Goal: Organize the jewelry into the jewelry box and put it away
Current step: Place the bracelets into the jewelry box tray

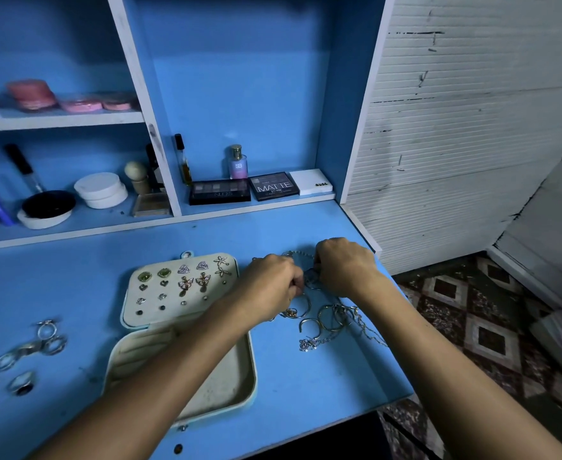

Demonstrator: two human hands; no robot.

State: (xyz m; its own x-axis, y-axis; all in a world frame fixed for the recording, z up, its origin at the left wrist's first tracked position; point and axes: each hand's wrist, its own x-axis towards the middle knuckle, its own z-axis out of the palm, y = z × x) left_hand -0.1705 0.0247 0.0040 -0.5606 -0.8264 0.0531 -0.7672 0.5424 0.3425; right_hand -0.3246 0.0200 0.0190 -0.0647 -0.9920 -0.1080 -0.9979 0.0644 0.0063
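Note:
An open cream jewelry box [236, 383] lies on the blue desk, its lid [180, 287] holding several earrings. To its right sits a pile of bangles and chains [329, 322]. My left hand [269, 287] and my right hand [342, 263] meet above that pile, and both pinch a thin silver bracelet [311, 278] between their fingertips. A beaded chain [297, 254] arcs on the desk behind the hands. Several rings [45, 340] lie at the desk's left.
The back shelf holds eyeshadow palettes [219, 191], a perfume bottle [238, 162], a white box [311, 182] and round compacts [100, 190]. The desk's right edge [395, 287] drops to a patterned floor [478, 327]; a white slatted wall stands to the right.

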